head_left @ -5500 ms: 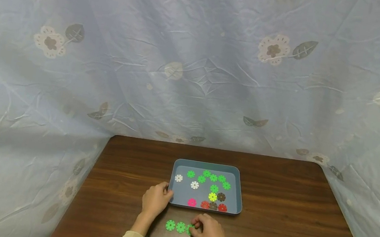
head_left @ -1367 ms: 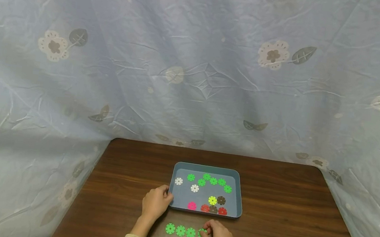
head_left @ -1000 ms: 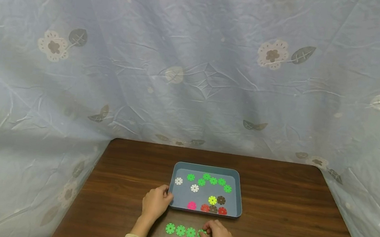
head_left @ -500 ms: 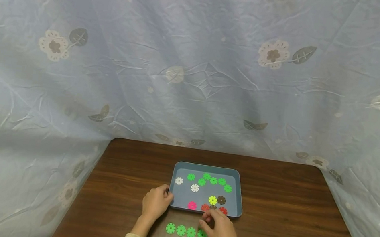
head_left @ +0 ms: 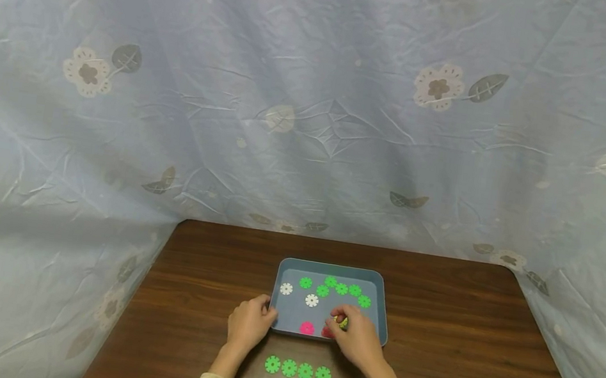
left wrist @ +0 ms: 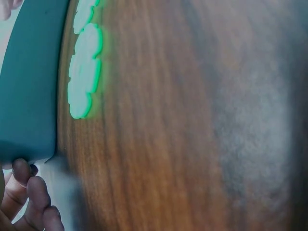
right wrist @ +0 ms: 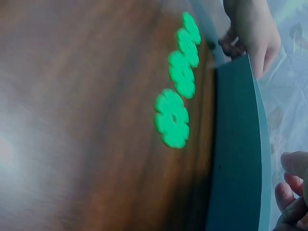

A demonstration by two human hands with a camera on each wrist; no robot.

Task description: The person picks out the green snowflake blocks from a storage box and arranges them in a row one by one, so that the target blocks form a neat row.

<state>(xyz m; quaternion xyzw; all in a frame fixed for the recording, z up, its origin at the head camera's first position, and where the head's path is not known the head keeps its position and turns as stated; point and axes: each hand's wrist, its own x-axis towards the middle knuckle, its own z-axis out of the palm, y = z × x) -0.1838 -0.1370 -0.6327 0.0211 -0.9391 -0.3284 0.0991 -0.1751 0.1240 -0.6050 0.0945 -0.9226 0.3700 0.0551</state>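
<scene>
My left hand point(head_left: 249, 322) grips the near left corner of a blue-grey tray point(head_left: 384, 291). In the left wrist view its fingertips point(left wrist: 21, 171) touch the tray's end. My right hand point(head_left: 360, 339) is inside the tray's near right part, its fingers loosely bent around a yellow notched plastic disc point(head_left: 343, 324). In the right wrist view its thumb and fingers stand apart, with no disc visible between them. A red disc point(head_left: 327, 332) shows under the thumb. Brown discs and another red one are hidden by this hand. Several green discs point(head_left: 305, 371) lie in a row before the tray.
Inside the tray are several green discs point(head_left: 342, 289) towards the back, two white discs point(head_left: 312, 300) on the left and a pink disc point(head_left: 307, 328) by the near wall. Brown wooden tabletop point(head_left: 462, 340) surrounds the tray. A patterned curtain point(head_left: 308, 151) hangs behind.
My right hand set a fourth green disc at the row's right end, let it go and moved up into the tray, over the yellow disc. My left hand stays on the tray.
</scene>
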